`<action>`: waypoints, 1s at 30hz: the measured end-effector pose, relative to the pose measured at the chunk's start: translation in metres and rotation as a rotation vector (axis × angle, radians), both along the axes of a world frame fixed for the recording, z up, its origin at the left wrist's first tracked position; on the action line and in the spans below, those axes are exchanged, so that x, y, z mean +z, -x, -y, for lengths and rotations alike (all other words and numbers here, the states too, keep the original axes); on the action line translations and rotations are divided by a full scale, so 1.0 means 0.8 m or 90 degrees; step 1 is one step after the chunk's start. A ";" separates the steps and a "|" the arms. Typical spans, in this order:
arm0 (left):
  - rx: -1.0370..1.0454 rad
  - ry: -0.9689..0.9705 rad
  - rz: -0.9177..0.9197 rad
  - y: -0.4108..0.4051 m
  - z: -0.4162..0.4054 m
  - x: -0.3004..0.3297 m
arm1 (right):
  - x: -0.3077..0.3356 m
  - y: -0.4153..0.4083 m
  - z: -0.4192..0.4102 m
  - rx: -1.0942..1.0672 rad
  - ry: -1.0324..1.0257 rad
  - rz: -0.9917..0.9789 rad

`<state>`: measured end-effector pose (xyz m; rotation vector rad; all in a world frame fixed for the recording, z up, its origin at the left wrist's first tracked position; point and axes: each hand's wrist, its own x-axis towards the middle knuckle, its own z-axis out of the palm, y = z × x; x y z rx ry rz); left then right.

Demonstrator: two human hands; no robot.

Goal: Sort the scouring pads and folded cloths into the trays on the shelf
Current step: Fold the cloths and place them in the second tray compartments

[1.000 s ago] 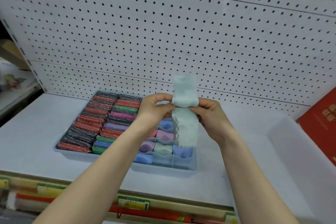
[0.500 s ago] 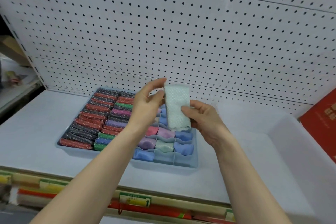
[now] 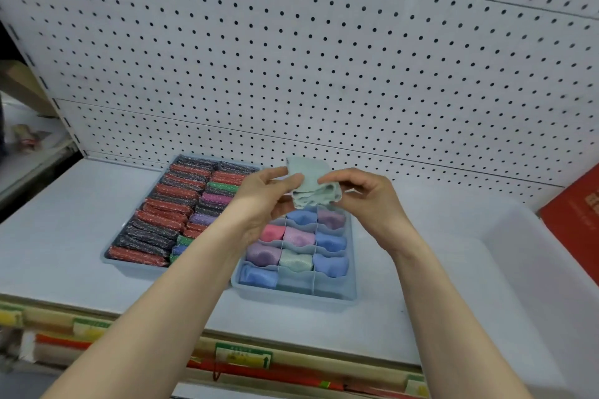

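A pale green cloth [image 3: 311,183] is bunched between both hands above the shelf. My left hand [image 3: 264,197] pinches its left side with thumb and fingers, and my right hand [image 3: 366,196] grips its right side with curled fingers. Directly below them stands a blue divided tray [image 3: 351,293] holding folded cloths in pink, purple, blue and green; two front compartments are empty. To its left a second blue tray [image 3: 111,261] is packed with rows of glittery scouring pads [image 3: 162,220] in red, dark grey, green and purple.
The trays stand on a white shelf [image 3: 55,236] backed by white pegboard [image 3: 324,58]. A large white bin [image 3: 551,253] sits at the right, with a red box [image 3: 573,220] behind it. Price-label strips [image 3: 243,356] run along the shelf's front edge.
The green cloth hung long between my hands a second ago, then was folded flat and upright, and is now crumpled into a short bundle held lower, just over the divided tray.
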<state>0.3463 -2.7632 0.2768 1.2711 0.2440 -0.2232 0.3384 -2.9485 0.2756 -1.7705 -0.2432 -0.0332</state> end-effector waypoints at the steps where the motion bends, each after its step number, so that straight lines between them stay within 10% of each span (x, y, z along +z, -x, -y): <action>1: 0.005 -0.064 0.005 -0.002 0.000 -0.003 | 0.000 -0.003 -0.002 -0.045 0.006 0.011; 7: -0.174 -0.185 0.134 0.011 0.002 -0.001 | 0.001 -0.009 -0.005 -0.030 -0.058 -0.047; 17: -0.003 -0.081 0.183 0.005 -0.003 -0.009 | -0.008 -0.011 -0.003 0.037 -0.096 -0.080; 24: -0.127 -0.110 0.107 0.007 -0.012 -0.029 | -0.018 -0.012 -0.018 0.025 -0.045 0.003; 30: -0.063 -0.129 0.180 0.010 -0.021 -0.036 | -0.018 -0.003 -0.024 0.062 -0.099 -0.171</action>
